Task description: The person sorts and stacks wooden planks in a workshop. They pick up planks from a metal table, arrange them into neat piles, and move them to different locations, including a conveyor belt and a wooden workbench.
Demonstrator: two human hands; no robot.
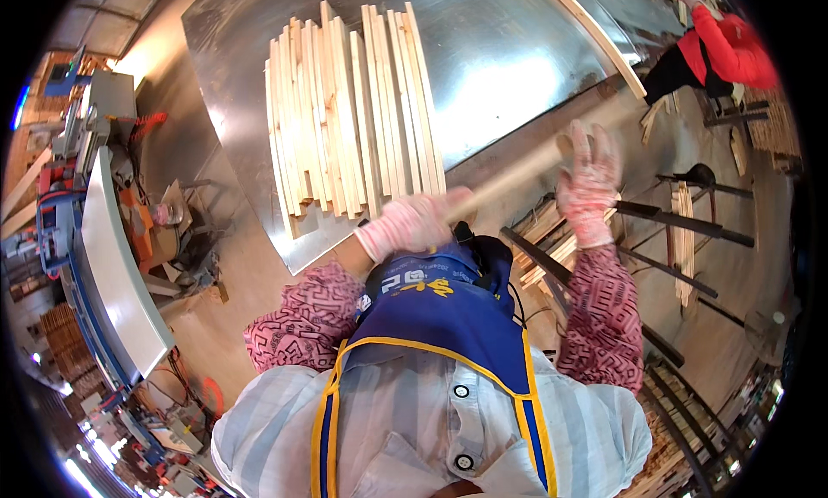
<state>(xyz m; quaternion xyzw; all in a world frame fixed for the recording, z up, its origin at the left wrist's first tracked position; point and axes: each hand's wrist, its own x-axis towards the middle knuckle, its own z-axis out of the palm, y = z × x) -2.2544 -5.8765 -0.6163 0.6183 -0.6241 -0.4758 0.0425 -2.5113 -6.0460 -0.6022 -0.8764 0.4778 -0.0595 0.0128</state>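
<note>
Containers: at the right, a rack of black bars (686,222) has pale wooden strips (683,256) standing between its members, and further strips (539,235) lie beside the bars nearer the apron (448,304). The thing in hand is a wooden strip (517,172), motion-blurred, located in front of the person between the two hands, just off the near edge of the metal table (492,67). Its long axis runs obliquely, from the left hand up and rightward toward the right hand; its exact ends cannot be made out. The left hand (412,226), gloved and blurred, is at the strip's near end; whether its fingers are closed on the wood cannot be told. The right hand (591,179), gloved, is open, fingers extended and pointing away from the person; contact with the strip cannot be confirmed. On the table, a bundle of strips (345,114) lies lengthwise away from the person, near ends uneven. A single long strip (599,37) lies toward the table's right side. Shiny sheet metal shows between bundle and single strip, and floor shows between the table's near edge and the rack. A co-worker in red sleeves (733,54) is at the upper right.
</note>
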